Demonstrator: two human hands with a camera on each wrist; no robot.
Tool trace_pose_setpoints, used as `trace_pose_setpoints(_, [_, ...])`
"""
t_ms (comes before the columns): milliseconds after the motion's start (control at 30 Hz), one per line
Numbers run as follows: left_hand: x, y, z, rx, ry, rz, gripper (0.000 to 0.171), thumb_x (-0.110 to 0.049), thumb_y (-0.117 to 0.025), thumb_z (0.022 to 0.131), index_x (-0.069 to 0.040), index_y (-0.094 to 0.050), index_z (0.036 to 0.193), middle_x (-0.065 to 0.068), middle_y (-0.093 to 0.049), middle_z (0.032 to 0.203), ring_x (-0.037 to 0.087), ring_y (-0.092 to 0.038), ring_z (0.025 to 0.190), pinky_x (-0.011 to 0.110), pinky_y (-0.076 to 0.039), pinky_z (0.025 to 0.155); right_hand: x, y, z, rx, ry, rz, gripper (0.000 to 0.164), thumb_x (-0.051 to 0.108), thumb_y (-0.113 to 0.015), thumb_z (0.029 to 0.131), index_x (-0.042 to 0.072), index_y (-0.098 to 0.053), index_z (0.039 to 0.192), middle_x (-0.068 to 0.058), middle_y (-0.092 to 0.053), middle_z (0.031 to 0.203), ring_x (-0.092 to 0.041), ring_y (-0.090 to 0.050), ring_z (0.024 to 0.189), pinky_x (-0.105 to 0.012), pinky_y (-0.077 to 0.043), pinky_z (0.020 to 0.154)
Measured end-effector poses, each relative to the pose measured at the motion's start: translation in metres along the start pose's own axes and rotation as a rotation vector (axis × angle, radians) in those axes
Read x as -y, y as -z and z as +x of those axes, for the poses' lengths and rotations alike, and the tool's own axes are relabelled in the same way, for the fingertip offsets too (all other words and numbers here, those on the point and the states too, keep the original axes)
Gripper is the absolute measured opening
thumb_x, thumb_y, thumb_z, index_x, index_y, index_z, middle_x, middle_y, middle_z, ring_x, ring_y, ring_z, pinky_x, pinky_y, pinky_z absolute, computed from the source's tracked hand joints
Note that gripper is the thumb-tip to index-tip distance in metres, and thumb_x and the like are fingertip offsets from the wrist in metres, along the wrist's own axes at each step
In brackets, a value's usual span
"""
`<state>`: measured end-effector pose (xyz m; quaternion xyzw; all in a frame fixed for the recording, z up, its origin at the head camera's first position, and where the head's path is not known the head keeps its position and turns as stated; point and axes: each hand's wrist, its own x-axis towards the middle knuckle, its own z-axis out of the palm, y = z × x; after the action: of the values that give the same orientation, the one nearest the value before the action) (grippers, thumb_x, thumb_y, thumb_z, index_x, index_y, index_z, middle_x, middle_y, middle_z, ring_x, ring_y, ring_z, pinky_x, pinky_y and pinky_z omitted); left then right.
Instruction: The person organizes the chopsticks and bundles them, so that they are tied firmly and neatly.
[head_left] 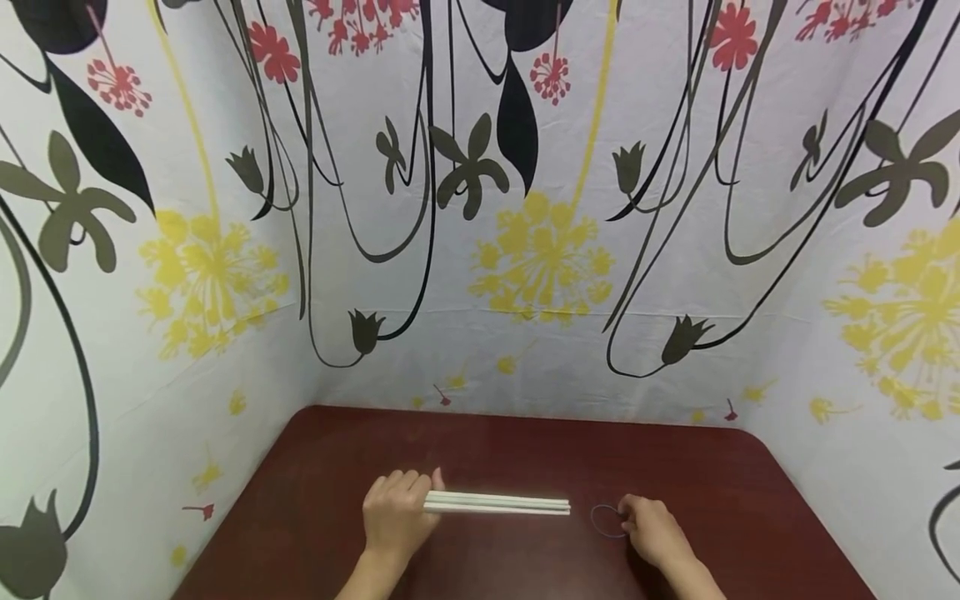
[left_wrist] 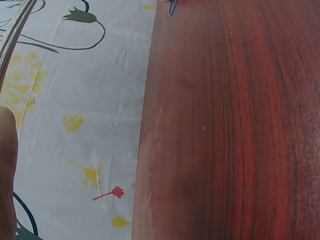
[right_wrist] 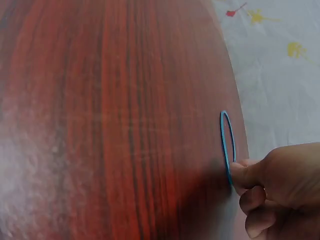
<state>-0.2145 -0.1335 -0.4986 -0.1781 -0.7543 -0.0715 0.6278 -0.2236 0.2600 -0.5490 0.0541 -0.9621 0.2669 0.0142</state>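
Head view: gripping pale sticks [head_left: 498, 500] near one end in left hand [head_left: 397, 510], fingers curled round, thumb up. Level-ish, with free ends toward right hand [head_left: 656, 529]. Pinching thin band [head_left: 592, 520] in right hand, just past the free ends, apart from them. All over dark red table [head_left: 487, 450], with flowered cloth [head_left: 480, 367] behind and at both sides. Cannot tell exact stick count.

Left wrist view: only a sliver of left hand at left edge, with sticks slanting into top left corner. Bit of band at top. Cannot tell grip from here.

Right wrist view: pinching blue band between thumb and finger of right hand, other fingers curled in. Seen as a narrow loop, near table edge. Cannot tell if touching table.
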Motion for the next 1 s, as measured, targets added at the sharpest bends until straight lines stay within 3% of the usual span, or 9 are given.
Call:
trace_pose_setpoints(100, [-0.001,0.000,-0.001,-0.001,0.007,-0.006,0.050,-0.025,-0.048,0.096,-0.018,-0.030,0.050,-0.005,-0.037,0.044,0.014,-0.027,0.038,0.025,-0.019,0.039,0.002,-0.002,0.000,0.036,-0.011,0.007,0.018,-0.011,-0.063,0.087,0.001,-0.062,0.100,-0.004,-0.067,0.083,-0.023,-0.068,0.078,-0.040,-0.051,0.061])
trace_pose_setpoints(200, [-0.002,0.001,-0.003,-0.002,0.011,-0.017,0.049,-0.024,-0.050,0.095,-0.018,-0.030,0.050,-0.005,-0.036,0.044,0.013,-0.026,0.039,0.025,-0.019,0.040,0.006,-0.002,0.000,0.057,0.034,0.021,0.015,-0.011,-0.057,0.090,-0.002,-0.061,0.101,-0.006,-0.067,0.087,-0.027,-0.068,0.085,-0.041,-0.053,0.067])
trace_pose_setpoints(433, [0.000,0.000,-0.004,0.005,0.013,-0.018,0.050,-0.024,-0.048,0.096,-0.017,-0.029,0.050,-0.005,-0.034,0.044,0.014,-0.025,0.038,0.025,-0.017,0.040,0.031,0.010,0.000,0.105,0.288,0.145,0.017,0.002,-0.058,0.098,0.011,-0.070,0.090,0.006,-0.065,0.086,-0.008,-0.060,0.082,-0.032,-0.049,0.070])
trace_pose_setpoints(600, [0.002,-0.002,-0.001,-0.005,0.018,-0.012,0.048,-0.023,-0.049,0.095,-0.017,-0.030,0.051,-0.004,-0.034,0.045,0.015,-0.026,0.038,0.026,-0.018,0.040,0.071,0.025,-0.003,-0.007,0.282,0.313,0.015,0.008,-0.059,0.100,0.013,-0.073,0.101,0.004,-0.073,0.096,-0.008,-0.067,0.093,-0.030,-0.053,0.076])
trace_pose_setpoints(733, [0.001,-0.004,0.002,0.012,0.028,0.001,0.048,-0.024,-0.047,0.096,-0.017,-0.033,0.050,-0.005,-0.037,0.045,0.015,-0.027,0.039,0.026,-0.020,0.040,0.105,0.038,-0.010,-0.110,0.250,0.479,0.014,0.010,-0.062,0.099,0.013,-0.074,0.107,0.000,-0.075,0.100,-0.009,-0.070,0.087,-0.028,-0.055,0.071])
trace_pose_setpoints(867, [0.000,-0.007,0.005,0.045,0.042,0.017,0.048,-0.024,-0.046,0.095,-0.016,-0.038,0.049,-0.004,-0.041,0.045,0.016,-0.030,0.038,0.028,-0.022,0.039,0.127,0.047,-0.018,-0.148,0.364,0.608,0.013,0.010,-0.062,0.100,0.010,-0.073,0.108,-0.005,-0.073,0.098,-0.011,-0.070,0.081,-0.029,-0.055,0.067])
trace_pose_setpoints(1000, [0.002,-0.008,0.006,0.059,0.077,0.040,0.047,-0.024,-0.047,0.094,-0.015,-0.039,0.048,-0.003,-0.040,0.044,0.017,-0.030,0.037,0.030,-0.022,0.039,0.135,0.044,-0.027,-0.107,0.517,0.657,0.015,0.004,-0.060,0.099,0.009,-0.072,0.107,-0.005,-0.072,0.102,-0.011,-0.069,0.087,-0.031,-0.057,0.070])
